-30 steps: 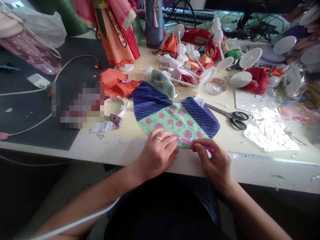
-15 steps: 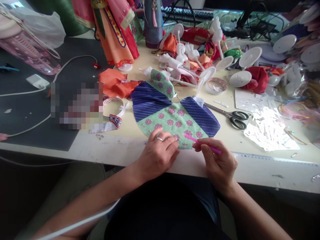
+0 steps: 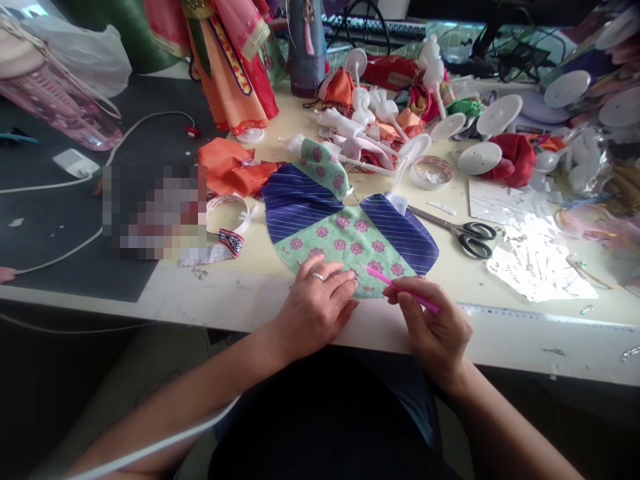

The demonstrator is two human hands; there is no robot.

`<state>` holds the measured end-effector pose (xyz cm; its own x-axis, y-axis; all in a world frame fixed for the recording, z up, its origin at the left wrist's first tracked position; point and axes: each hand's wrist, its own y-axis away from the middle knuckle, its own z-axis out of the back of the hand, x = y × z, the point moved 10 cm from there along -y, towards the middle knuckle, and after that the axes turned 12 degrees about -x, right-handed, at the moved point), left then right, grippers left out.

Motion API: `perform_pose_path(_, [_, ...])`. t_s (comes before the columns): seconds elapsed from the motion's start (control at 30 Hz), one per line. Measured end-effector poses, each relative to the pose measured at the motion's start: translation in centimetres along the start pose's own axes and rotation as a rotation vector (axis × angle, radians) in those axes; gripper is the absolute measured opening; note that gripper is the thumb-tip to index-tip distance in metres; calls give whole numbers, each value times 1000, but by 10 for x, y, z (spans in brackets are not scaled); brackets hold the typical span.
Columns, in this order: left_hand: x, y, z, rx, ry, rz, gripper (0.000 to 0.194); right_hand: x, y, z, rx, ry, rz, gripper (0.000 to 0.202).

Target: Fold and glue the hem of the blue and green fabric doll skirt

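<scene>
A round piece of cloth with green floral and blue striped panels (image 3: 345, 243) lies spread at the table's front edge. My left hand (image 3: 317, 303) rests on its lower edge, a ring on one finger, the fingers loosely spread and pressing the fabric. In my right hand (image 3: 435, 323) is a thin pink pen-like tool (image 3: 407, 290), pinched between thumb and fingers. Its pale tip is over the green panel, just right of my left fingertips; whether it touches the cloth I cannot tell.
Black-handled scissors (image 3: 473, 239) lie right of the cloth, near a shiny bag (image 3: 537, 260). White doll parts (image 3: 370, 110) are heaped behind. Tape rolls (image 3: 433, 172) and orange cloth (image 3: 233, 167) are nearby. A dark mat (image 3: 45, 227) covers the left.
My right hand and the pink tool have shifted slightly to the left. My left hand and the cloth look almost unmoved.
</scene>
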<state>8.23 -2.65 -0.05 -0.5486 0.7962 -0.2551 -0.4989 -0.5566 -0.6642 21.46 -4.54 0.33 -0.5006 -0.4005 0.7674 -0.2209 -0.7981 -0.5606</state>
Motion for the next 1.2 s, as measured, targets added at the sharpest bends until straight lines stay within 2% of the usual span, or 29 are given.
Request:
perform_pose_path(0.17, [2, -1, 3, -24, 4, 12, 21, 3, 1, -2, 26, 13, 30, 19])
perform_pose_path(0.47, [0, 0, 0, 12, 10, -2, 22, 4, 0, -7, 68, -12, 39, 21])
perform_pose_path(0.67, [0, 0, -2, 29, 7, -13, 21, 5, 0, 6, -28, -148, 26, 32])
perform_pose_path(0.87, [-1, 0, 0, -9, 22, -19, 21, -1, -3, 22, -205, -196, -35, 30])
perform_pose_path(1.2, [-3, -1, 2, -15, 15, -49, 18, -3, -9, 21, -135, -116, 14, 29])
